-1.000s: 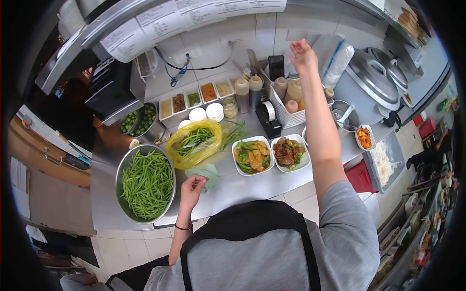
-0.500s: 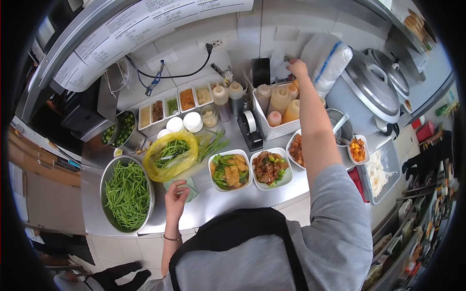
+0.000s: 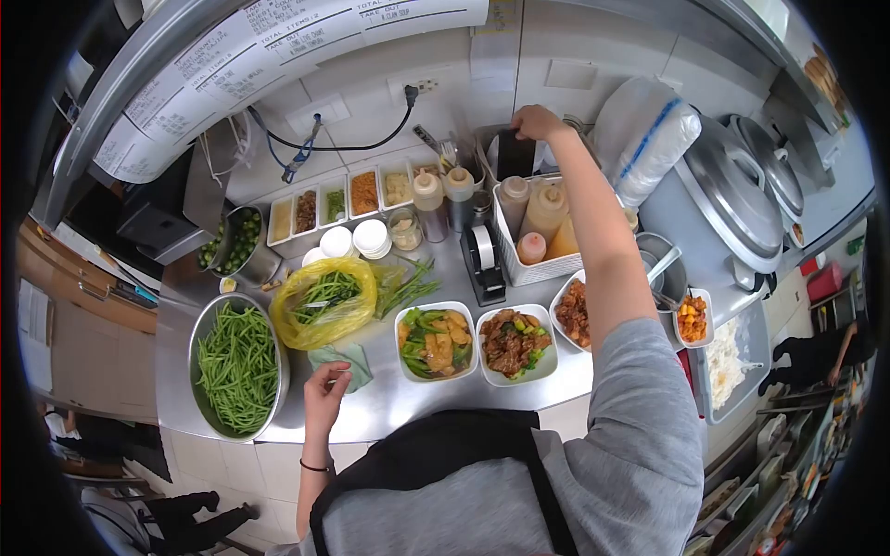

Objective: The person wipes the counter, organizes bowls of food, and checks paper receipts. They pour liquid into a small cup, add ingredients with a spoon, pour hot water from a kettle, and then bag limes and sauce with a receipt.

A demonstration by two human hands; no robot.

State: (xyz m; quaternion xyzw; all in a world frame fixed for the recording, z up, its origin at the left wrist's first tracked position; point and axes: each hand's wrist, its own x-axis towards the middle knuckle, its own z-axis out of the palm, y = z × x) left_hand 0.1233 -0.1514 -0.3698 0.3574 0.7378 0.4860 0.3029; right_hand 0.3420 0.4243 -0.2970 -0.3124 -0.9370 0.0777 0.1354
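Note:
My left hand hovers at the counter's front edge beside a folded green cloth, its fingers curled together; whether anything is between them is too small to tell. My right hand reaches far back, its fingers at the top of a black upright object behind a white basket of sauce bottles. Two white bowls of cooked food stand in front: one with greens and yellow pieces, one with brown meat. A yellow bag of green vegetables lies left of them.
A steel bowl of green beans stands at the left. Squeeze bottles, a black tape dispenser and topping containers line the back. Large lidded pots stand at the right. Other people stand beyond the counter on both sides.
My right hand has moved left, from the plastic bag behind the basket to the black upright object. My left hand stays near the cloth, slightly lower. The camera view has shifted a little.

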